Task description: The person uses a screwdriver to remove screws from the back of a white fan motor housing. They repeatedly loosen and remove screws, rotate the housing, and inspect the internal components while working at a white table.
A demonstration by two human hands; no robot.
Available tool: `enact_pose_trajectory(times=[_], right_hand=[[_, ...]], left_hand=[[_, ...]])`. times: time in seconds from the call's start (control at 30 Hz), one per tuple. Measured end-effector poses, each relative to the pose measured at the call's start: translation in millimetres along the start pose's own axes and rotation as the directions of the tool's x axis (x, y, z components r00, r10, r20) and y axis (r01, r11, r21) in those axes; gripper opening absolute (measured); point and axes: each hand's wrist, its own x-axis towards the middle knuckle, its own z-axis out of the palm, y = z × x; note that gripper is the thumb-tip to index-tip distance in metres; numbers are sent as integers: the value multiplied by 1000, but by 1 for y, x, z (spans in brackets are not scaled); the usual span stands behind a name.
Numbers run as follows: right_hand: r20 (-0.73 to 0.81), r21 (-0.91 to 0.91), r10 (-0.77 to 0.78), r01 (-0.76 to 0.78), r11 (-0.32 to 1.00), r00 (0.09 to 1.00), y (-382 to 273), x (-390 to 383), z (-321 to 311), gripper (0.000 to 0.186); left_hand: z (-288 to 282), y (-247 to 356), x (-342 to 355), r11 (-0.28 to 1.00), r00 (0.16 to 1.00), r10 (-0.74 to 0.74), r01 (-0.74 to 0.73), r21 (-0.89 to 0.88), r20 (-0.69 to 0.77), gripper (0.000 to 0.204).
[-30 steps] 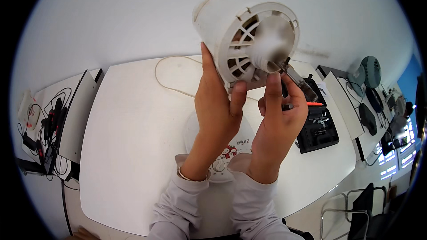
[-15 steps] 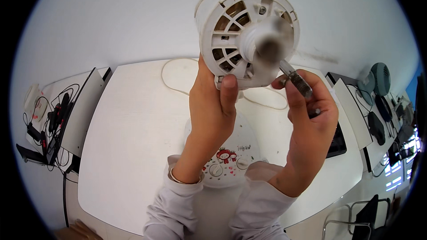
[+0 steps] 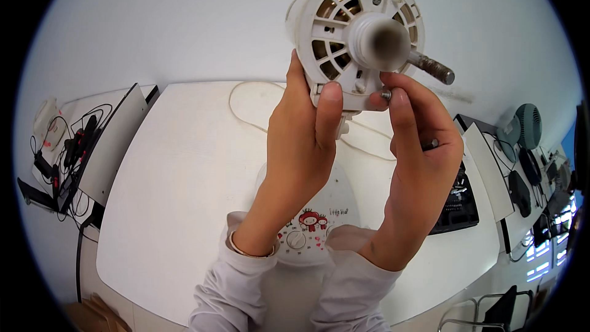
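My left hand (image 3: 304, 123) grips a white fan motor housing (image 3: 319, 31) by its lower rim, thumb on the front. Through the slotted face, brassy windings show; the central collar is blurred and dark. A metal shaft (image 3: 436, 67) juts out to the right of the collar. My right hand (image 3: 424, 129) pinches a small screw (image 3: 386, 94) between thumb and forefinger, close to the housing's lower edge. Another small metal piece (image 3: 431, 144) sits in its curled fingers. Below the arms lies a white fan base (image 3: 307, 243) with knobs and red cartoon prints, partly hidden.
Everything is above a white table (image 3: 166, 209). A pale cord (image 3: 233, 101) loops across its far side. A black tray of small parts (image 3: 461, 206) lies at the right. Side desks hold cables (image 3: 80, 154) at left and a green fan (image 3: 527, 124) at right.
The motor housing has moved up and slightly right. Its shaft now points farther right, away from my right hand. The pinched screw has come nearer the housing's lower edge.
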Motion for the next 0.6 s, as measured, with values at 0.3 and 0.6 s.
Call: enact_pose_trajectory(times=[0.3,0.6], right_hand=[[24,-18,35,-34,999,999,2,-3,1,14],[-46,307,268,-241,921,962,33,3,-36,22]], left_hand=[[-3,3,-2,998,998,-70,70,3,-2,55],[-8,-3,0,976,995,-93,98,194,-31,46]])
